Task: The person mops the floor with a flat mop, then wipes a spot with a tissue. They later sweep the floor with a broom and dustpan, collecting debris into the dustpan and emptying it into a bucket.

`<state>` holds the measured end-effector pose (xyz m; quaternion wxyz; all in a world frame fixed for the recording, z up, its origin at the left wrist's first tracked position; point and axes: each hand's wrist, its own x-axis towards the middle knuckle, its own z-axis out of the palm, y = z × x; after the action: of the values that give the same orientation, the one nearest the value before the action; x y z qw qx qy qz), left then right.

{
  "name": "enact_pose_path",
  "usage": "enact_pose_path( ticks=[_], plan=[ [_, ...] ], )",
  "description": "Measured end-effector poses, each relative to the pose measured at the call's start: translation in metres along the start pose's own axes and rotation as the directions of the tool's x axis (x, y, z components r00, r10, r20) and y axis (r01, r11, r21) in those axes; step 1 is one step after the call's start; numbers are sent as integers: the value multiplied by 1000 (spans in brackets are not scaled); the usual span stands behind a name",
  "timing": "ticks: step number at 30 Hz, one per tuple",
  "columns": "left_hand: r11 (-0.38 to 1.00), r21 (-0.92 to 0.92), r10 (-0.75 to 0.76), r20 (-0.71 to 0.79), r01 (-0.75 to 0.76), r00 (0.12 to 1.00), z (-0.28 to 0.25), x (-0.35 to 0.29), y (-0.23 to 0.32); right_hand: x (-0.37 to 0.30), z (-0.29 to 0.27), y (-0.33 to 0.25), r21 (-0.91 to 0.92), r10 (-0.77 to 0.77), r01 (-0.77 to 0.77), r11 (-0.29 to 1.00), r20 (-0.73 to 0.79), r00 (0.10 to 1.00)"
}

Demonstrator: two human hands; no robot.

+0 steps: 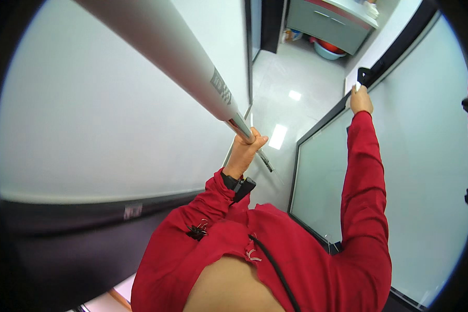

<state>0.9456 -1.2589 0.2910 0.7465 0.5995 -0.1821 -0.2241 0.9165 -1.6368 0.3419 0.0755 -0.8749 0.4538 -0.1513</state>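
My left hand (242,152) is wrapped round a long telescopic pole (239,127), near the middle of the view. A thick pale grey tube forms its upper part, and a thinner shiny metal section runs through my fist. Its dark narrow end (267,162) sticks out beyond my fingers toward the floor. To the right, my outstretched right hand (362,100) is closed at the dark-framed edge of a frosted glass door (322,182). A small white bit (358,86) shows at its fingers; what it is cannot be made out. Just beyond is a black door handle (365,74).
A white wall panel (114,119) with a dark lower border (88,216) stands close on my left. Shiny pale floor tiles (291,112) lead to a grey cabinet (325,23), with a light blue basin (327,51) below it. A dark door frame (270,26) stands at the far end.
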Motion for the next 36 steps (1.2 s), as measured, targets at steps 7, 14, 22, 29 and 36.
enact_pose_path(
  ticks=[7,14,22,29,36],
  plan=[
    [999,12,-49,150,48,987,39,249,-66,127,66,70,-78,177,-179,981,-34,984],
    [987,98,52,559,-128,828,126,423,-158,170,103,113,-106,205,-224,969,-168,964],
    [817,210,-85,965,-537,248,201,431,-216,64,15,107,466,274,-136,874,-242,931],
    [601,36,-214,970,-799,-118,184,479,-313,1,-14,28,662,432,-688,296,550,715],
    [425,-57,-418,873,-904,-251,160,622,-400,68,148,-62,-47,598,-751,659,638,485]
  ],
)
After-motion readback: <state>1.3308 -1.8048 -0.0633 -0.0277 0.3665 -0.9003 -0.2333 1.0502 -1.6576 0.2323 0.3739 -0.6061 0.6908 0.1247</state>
